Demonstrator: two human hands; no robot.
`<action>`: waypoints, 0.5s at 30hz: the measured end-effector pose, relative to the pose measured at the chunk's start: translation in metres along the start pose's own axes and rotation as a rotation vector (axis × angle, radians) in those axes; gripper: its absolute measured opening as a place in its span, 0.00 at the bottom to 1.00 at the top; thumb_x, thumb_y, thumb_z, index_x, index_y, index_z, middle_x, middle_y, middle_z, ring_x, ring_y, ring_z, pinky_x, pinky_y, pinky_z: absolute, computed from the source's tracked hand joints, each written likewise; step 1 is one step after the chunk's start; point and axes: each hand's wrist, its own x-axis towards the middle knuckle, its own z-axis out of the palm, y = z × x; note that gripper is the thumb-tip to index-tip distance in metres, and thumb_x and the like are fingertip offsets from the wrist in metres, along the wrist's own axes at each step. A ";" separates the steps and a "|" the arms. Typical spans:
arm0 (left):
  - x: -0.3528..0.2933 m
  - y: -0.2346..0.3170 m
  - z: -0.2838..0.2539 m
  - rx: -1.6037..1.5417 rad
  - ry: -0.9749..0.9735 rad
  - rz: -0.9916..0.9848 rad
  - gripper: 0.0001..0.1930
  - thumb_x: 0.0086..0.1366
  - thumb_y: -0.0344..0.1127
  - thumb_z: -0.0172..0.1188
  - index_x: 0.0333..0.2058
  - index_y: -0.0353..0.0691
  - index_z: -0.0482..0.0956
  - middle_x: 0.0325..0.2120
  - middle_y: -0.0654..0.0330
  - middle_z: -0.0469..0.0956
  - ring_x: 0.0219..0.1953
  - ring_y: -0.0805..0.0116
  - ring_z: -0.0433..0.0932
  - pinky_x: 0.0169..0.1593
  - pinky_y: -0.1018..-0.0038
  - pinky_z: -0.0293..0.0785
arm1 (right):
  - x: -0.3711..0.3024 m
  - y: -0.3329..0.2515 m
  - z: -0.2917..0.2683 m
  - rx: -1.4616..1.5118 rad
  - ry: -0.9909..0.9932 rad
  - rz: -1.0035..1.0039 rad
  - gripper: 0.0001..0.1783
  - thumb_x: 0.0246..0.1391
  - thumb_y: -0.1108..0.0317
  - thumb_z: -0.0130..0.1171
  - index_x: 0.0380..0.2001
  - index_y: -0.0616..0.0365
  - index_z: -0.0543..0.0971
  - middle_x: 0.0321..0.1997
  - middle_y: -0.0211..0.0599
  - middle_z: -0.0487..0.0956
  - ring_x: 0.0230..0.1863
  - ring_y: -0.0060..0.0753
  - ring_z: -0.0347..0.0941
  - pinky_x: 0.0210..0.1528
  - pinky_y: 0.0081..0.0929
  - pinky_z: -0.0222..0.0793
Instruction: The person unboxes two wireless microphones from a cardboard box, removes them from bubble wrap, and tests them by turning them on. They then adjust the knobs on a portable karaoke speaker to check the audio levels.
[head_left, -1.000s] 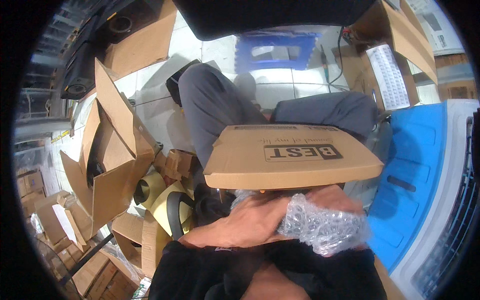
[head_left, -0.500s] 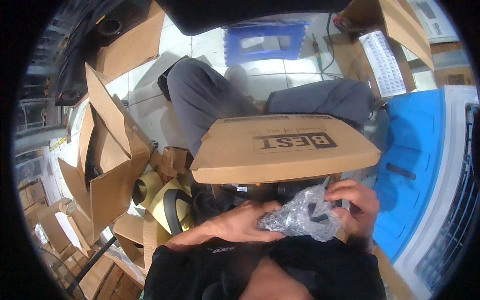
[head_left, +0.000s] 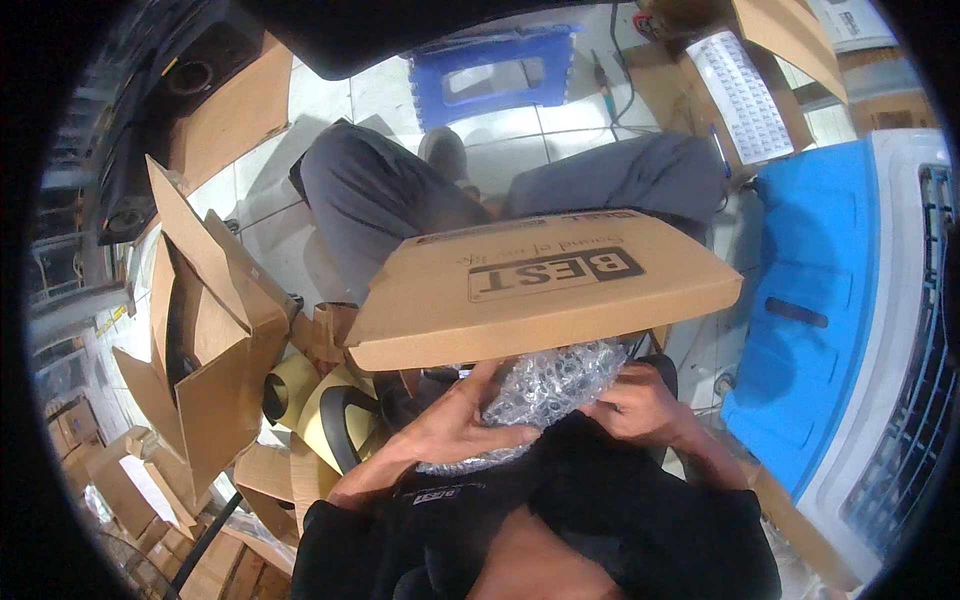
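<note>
The left hand and the right hand hold clear bubble wrap near a brown cardboard box.

Bright light throws shadows on the blue panel, while blurry fisheye edges curve.

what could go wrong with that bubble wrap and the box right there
The left hand and right hand are close to the near edge of the flat cardboard box, so a knock might shift it. The bubble wrap is crumpled, so anything inside could slip out unnoticed.
</note>
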 end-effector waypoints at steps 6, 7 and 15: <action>-0.003 -0.004 -0.007 0.274 -0.048 -0.116 0.28 0.63 0.39 0.69 0.57 0.30 0.72 0.49 0.49 0.76 0.52 0.64 0.74 0.54 0.65 0.72 | -0.015 -0.004 -0.025 0.325 0.403 0.532 0.09 0.57 0.76 0.59 0.42 0.64 0.79 0.36 0.42 0.82 0.35 0.33 0.80 0.35 0.31 0.75; -0.004 -0.006 -0.008 0.255 -0.088 -0.110 0.28 0.62 0.38 0.69 0.56 0.31 0.72 0.48 0.49 0.76 0.51 0.64 0.75 0.53 0.65 0.73 | -0.016 -0.006 -0.024 0.456 0.537 0.593 0.10 0.59 0.77 0.58 0.44 0.65 0.78 0.38 0.43 0.82 0.35 0.30 0.80 0.35 0.29 0.75; 0.001 -0.001 -0.005 0.198 -0.227 -0.190 0.27 0.56 0.37 0.70 0.53 0.34 0.74 0.41 0.53 0.80 0.43 0.66 0.78 0.49 0.68 0.74 | 0.002 -0.005 -0.030 0.264 -0.091 0.322 0.26 0.44 0.60 0.78 0.45 0.56 0.80 0.40 0.36 0.82 0.38 0.31 0.80 0.39 0.28 0.75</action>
